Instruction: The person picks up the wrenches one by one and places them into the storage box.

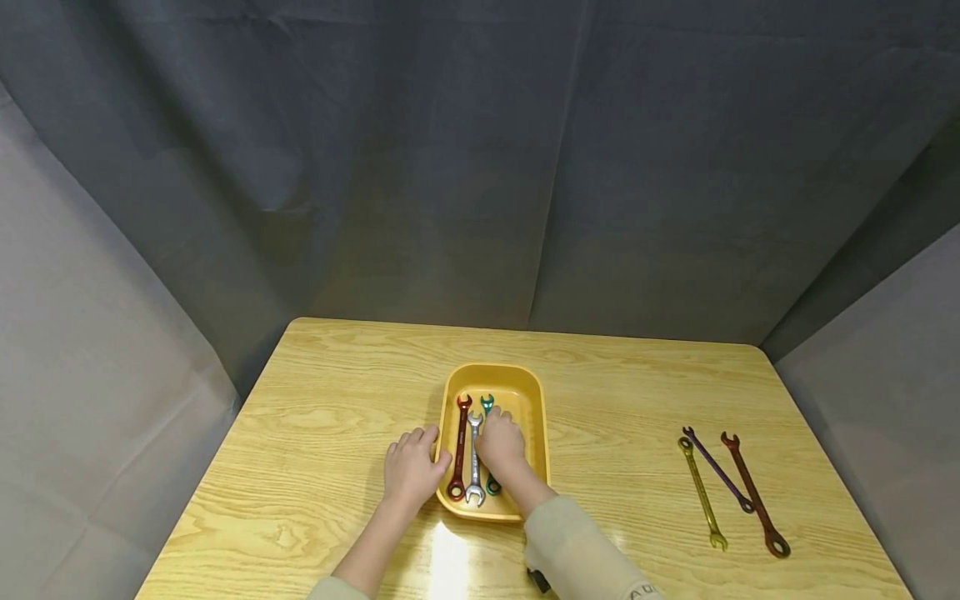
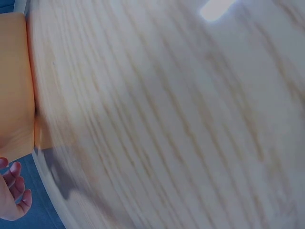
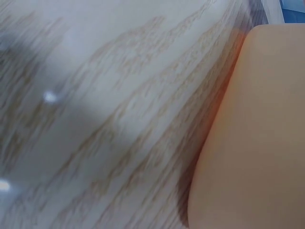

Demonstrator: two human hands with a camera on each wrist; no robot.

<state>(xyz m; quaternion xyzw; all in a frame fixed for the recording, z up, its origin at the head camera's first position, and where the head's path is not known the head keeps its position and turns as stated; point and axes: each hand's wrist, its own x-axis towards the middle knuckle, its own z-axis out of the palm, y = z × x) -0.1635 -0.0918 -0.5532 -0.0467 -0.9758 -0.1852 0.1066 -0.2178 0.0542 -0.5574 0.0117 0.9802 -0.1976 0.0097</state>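
Note:
A yellow plastic tray (image 1: pixel 532 392) stands on the table in the head view. Inside it lie a red combination wrench (image 1: pixel 461 450) and a silver open-end wrench (image 1: pixel 475 457), roughly side by side. My right hand (image 1: pixel 502 444) reaches into the tray and grips a green wrench (image 1: pixel 487 402) by its middle; both its ends show past the hand. At the tray's left rim rests my left hand (image 1: pixel 412 468), thumb over the edge and fingers loosely bent outside. The left wrist view catches some of those fingers (image 2: pixel 17 188) beside the tray wall (image 2: pixel 14 86).
On the right of the wooden table (image 1: pixel 600 400) lie a yellow-green wrench (image 1: pixel 702 492), a purple wrench (image 1: pixel 717 468) and a dark red wrench (image 1: pixel 753 495). A grey curtain (image 1: pixel 480 167) hangs behind the table. In the right wrist view, the tray's outer wall (image 3: pixel 257 133) fills the right side.

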